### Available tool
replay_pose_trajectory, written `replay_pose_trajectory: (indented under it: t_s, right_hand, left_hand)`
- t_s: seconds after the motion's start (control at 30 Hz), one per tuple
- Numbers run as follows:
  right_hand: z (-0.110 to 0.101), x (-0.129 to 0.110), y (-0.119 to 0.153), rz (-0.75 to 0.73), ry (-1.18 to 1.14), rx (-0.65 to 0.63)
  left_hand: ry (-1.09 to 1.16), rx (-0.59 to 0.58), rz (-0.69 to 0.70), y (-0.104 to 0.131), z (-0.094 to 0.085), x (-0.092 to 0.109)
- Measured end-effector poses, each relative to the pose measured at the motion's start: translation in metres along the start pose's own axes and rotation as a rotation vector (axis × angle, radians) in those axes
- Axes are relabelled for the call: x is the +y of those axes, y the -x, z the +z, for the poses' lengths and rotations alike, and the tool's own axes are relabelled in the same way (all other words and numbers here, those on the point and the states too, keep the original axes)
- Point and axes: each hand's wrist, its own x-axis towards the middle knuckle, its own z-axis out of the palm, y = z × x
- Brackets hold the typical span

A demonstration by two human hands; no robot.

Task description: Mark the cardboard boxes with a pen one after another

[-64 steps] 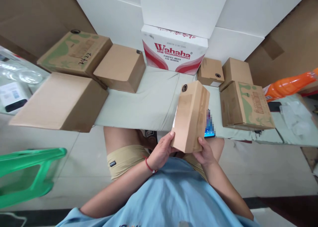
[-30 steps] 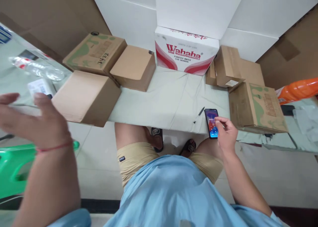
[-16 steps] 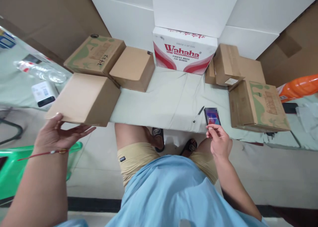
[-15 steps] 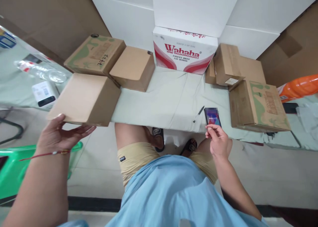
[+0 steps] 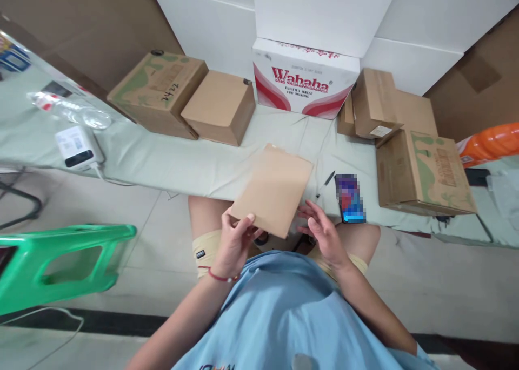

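A plain brown cardboard box (image 5: 275,189) is in front of me at the table's near edge, its flat top face towards me. My left hand (image 5: 239,232) grips its near left corner, thumb on top and fingers curled underneath. Close to the box's right side is my right hand (image 5: 322,229), fingers spread and nothing in them; whether a fingertip touches the box I cannot tell. Just right of that hand lies a phone (image 5: 351,198) with its screen lit. A dark pen (image 5: 330,177) rests between the box and the phone.
Further cardboard boxes stand at the left (image 5: 158,92) and right (image 5: 425,173). A white Wahaha carton (image 5: 304,81) is at the back. A clear bottle (image 5: 77,111) and a white power bank (image 5: 79,146) lie left; a green stool (image 5: 65,262) stands below.
My left hand has brought the box from the left stack to the middle. My right hand has moved left from the phone, and its fingers have spread.
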Motion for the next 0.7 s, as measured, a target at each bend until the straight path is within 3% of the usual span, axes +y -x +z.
replay_pose_trajectory:
  t_s: [0.1,0.2,0.27,0.4,0.57,0.7]
  right_hand:
    - [0.008,0.003,0.001,0.033,-0.099,0.004]
    - [0.006,0.008,-0.002,0.106,-0.218,0.061]
    - [0.002,0.012,-0.004,0.141,-0.286,0.087]
    - [-0.005,0.013,-0.006,0.149,-0.352,0.129]
    - [-0.012,0.013,-0.003,0.094,-0.303,0.124]
    - [-0.018,0.010,0.001,-0.033,-0.208,0.103]
  left_hand:
    - [-0.236,-0.020,0.305,0.007,0.013,-0.009]
    - [-0.536,-0.056,0.715,0.008,0.008,-0.014]
    - [-0.653,-0.096,0.863,0.006,0.003,-0.017]
    - [-0.609,-0.194,0.788,0.001,0.001,-0.020]
    - [-0.354,-0.248,0.518,-0.008,0.000,-0.001]
    - [-0.136,-0.270,0.299,-0.024,-0.017,0.014]
